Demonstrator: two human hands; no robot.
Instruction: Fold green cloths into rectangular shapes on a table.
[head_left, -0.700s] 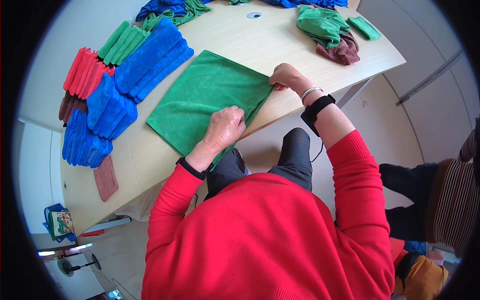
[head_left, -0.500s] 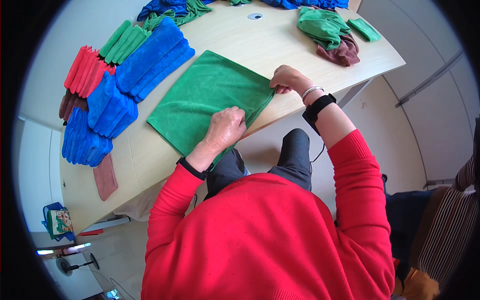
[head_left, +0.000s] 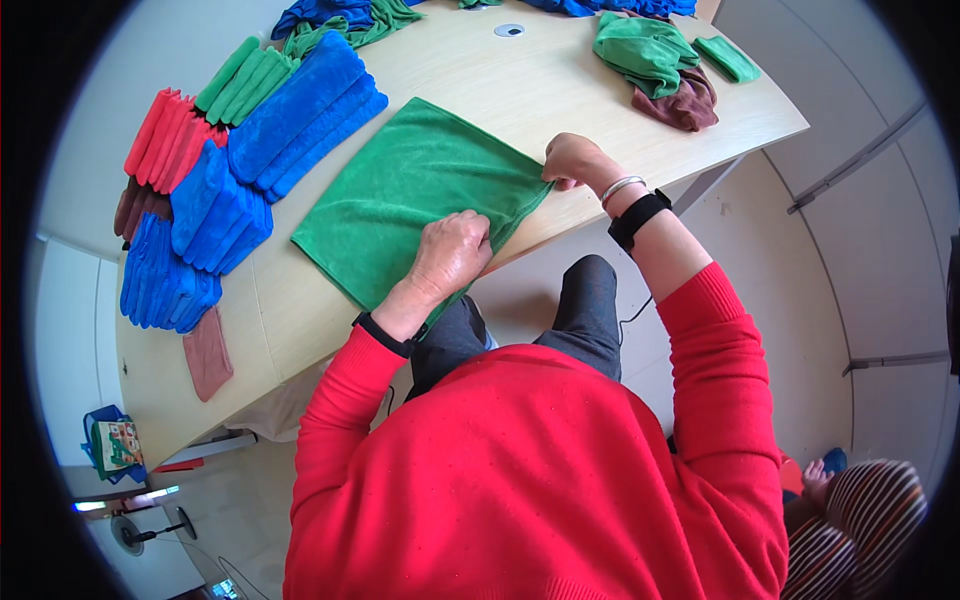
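Note:
A green towel (head_left: 390, 195) lies spread on the table in front of me, its near edge hanging slightly over the table's front. My left hand (head_left: 455, 250) is closed on that near edge, knuckles up. The towel's right corner is pinched in my right hand (head_left: 572, 163), just above the tabletop. Soft creases run through the cloth between my two hands. The fingertips of both hands are mostly hidden.
Left on the table (head_left: 470, 75) stand stacks of folded blue towels (head_left: 300, 120), green towels (head_left: 247, 82) and red towels (head_left: 172, 140). A pink cloth (head_left: 208, 355) lies near the front edge. Crumpled green cloth (head_left: 645, 52) and brown cloth (head_left: 680, 100) sit far right. Another person in stripes (head_left: 875, 510) is low at right.
Both my hands keep their hold on the green towel and have hardly moved. At the lower right, the other person in stripes has shifted lower, with a hand now showing.

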